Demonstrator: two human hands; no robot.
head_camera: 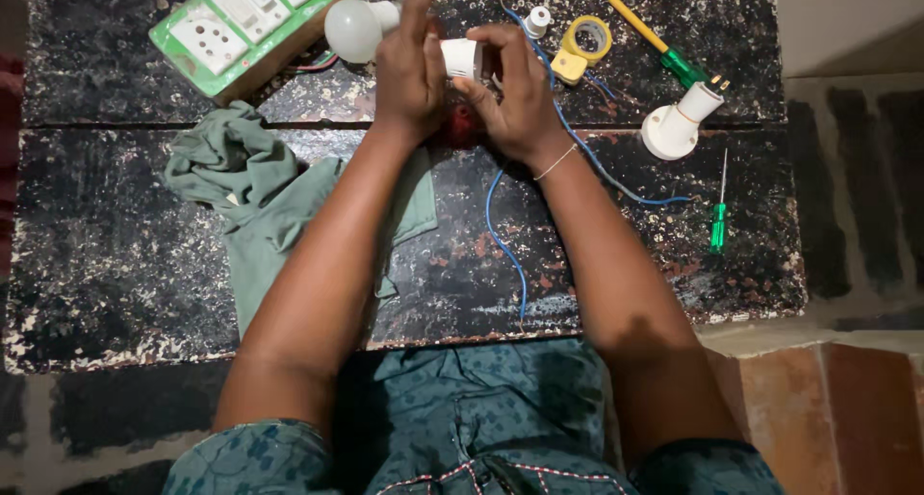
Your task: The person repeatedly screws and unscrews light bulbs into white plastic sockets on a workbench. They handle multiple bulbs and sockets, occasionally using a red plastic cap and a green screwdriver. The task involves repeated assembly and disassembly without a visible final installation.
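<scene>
Two hands meet over the far middle of a worn black tabletop [144, 264], both closed around a white lamp holder [462, 58] with a white bulb [352, 29] sticking out of it to the left. The left hand [409, 72] wraps the bulb end of the fitting, its index finger raised; the right hand [515, 96] pinches the holder's open end with thumb and fingertips, just where a blue wire [505, 250] appears to run up to it, though the joint itself is hidden behind the fingers. Judged from this grip, the work goes best with the left hand keeping the body steady while the right works only the small end, and with the wire left slack so it does not tug. Something red [462, 125] shows beneath the wrists, too hidden to name. Farther out lie a crumpled green cloth [241, 182] under the left forearm, a green switch-and-socket board [245, 24] at the far left, a yellow tape roll [585, 41], a yellow-handled tool [654, 41], a second white lamp holder [679, 122] and a small green screwdriver [718, 221] at the right. The looping wire and the cloth crowd the space near the forearms and could snag.
</scene>
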